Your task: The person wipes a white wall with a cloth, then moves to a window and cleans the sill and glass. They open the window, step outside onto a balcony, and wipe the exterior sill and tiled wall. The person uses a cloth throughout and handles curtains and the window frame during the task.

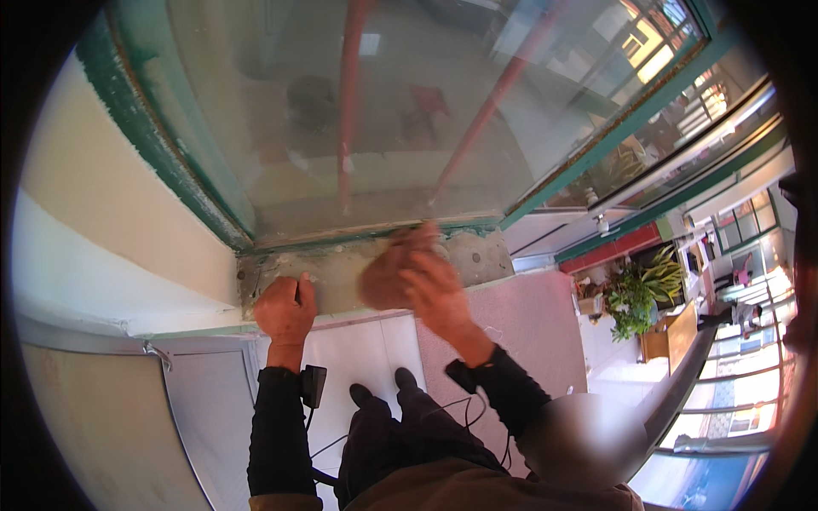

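Note:
My right hand [441, 290] grips a reddish-brown cloth [385, 274] on the worn stone windowsill [339, 278]. Both hand and cloth are blurred by motion, and part of the cloth reaches up to the window's bottom rail. Curled into a fist with its thumb pointing up, my left hand [285, 308] rests at the left part of the sill; nothing shows in it. Behind the sill stands a window pane [281, 147] in a chipped green frame [543, 198], with two red bars seen through the glass.
Low at the left is a grey door or cabinet front [96, 396] with a metal handle [156, 354]. A pink carpet [511, 319] lies beside pale floor tiles. Potted plants [639, 287] and a wooden desk [680, 332] stand at right, with people farther back. Cables hang from both wrists.

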Available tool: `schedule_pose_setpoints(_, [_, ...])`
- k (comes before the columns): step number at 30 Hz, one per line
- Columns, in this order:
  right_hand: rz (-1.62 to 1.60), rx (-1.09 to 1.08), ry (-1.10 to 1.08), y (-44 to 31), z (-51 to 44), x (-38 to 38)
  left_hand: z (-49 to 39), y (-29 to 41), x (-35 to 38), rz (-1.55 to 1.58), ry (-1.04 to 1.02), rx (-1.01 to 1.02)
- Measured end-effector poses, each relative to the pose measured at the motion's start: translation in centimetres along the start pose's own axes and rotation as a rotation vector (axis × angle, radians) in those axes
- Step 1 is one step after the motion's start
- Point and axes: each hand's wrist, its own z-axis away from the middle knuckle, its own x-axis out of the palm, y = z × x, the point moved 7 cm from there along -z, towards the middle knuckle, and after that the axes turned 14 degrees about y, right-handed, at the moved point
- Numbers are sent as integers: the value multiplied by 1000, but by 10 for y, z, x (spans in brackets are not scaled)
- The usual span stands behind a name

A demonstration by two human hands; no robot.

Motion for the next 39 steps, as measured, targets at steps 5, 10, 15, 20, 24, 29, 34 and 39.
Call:
schedule_pose_setpoints(5, [-251, -44, -116, -76, -14, 52, 1, -2, 3, -27, -2, 12])
schedule_pose_setpoints(10, [-206, -108, -78, -37, -11, 21, 2, -4, 3, -23, 4, 25])
schedule_pose_setpoints(15, [74, 113, 48, 76, 8, -66, 4, -4, 3, -49, 6, 28])
schedule_pose_setpoints(20, [153, 283, 143, 138, 26, -117, 4, -1, 3, -75, 4, 70])
schedule_pose_setpoints(24, [118, 263, 161, 129, 30, -112, 4, 1, 2, -101, 19, 124])
schedule_pose_setpoints(29, [-18, 101, 76, 67, 15, -56, 4, -1, 3, -116, -6, 104])
schedule_pose_setpoints(34, [-251, -42, -32, -12, -5, 9, 2, 0, 3, -136, -9, 88])
schedule_pose_setpoints(39, [-354, -22, -90, -20, -21, 3, 1, -2, 2, -127, 1, 82])
